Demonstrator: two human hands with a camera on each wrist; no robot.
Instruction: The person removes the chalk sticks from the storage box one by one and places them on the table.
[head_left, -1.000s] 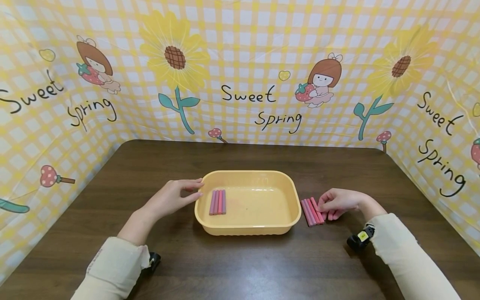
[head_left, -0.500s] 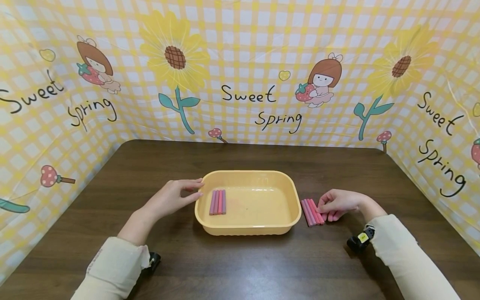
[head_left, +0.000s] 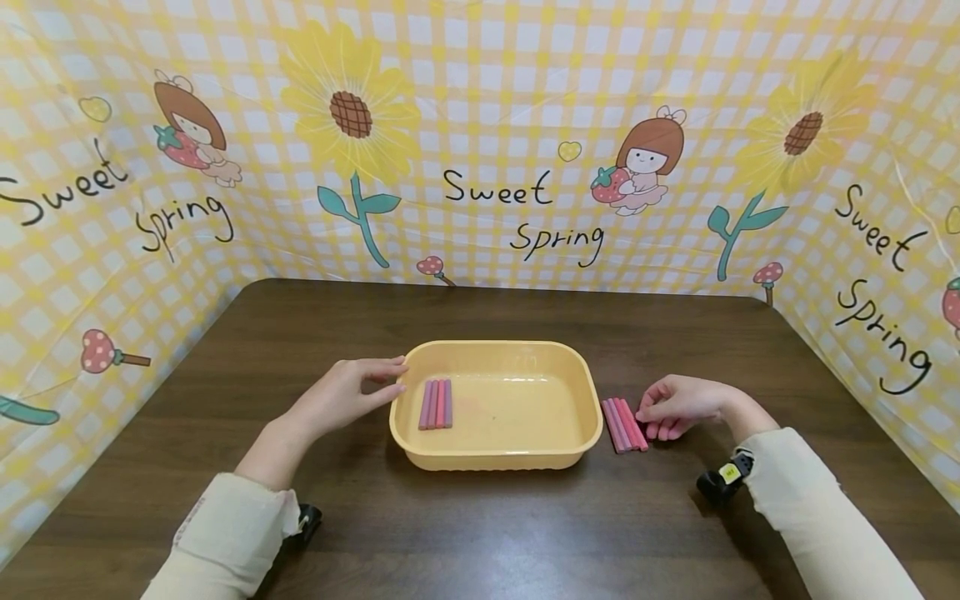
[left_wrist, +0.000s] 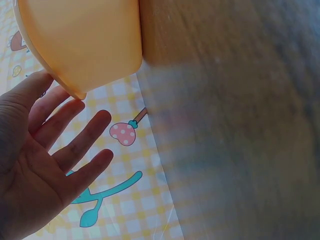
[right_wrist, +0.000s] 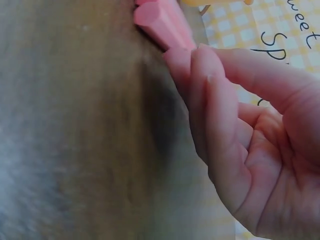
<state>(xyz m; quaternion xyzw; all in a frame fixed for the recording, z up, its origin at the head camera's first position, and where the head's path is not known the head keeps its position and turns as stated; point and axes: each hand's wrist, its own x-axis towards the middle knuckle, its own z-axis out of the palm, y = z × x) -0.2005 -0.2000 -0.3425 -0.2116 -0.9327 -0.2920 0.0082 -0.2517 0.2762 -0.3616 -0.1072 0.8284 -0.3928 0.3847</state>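
Observation:
A pale yellow tray (head_left: 497, 460) stands on the table, with several pink and purple sticks (head_left: 435, 405) side by side on its left floor. My left hand (head_left: 351, 393) touches the tray's left rim with thumb and fingertips, and its other fingers are spread in the left wrist view. More pink and purple sticks (head_left: 621, 425) lie in a slanted row on the table, just right of the tray. At the right edge of that row, my right hand (head_left: 678, 407) pinches the outermost pink stick (right_wrist: 165, 24), whose end looks faceted. Its fingertips cover part of that stick.
The dark wooden table (head_left: 495, 533) spreads around the tray. A yellow checked cloth (head_left: 480, 100) hangs behind and along both sides. Black wrist cameras (head_left: 726, 478) sit under both wrists.
My right hand shifts very slightly right and away from me at the edge of the stick row. The left hand, the tray and the sticks inside it stay where they were.

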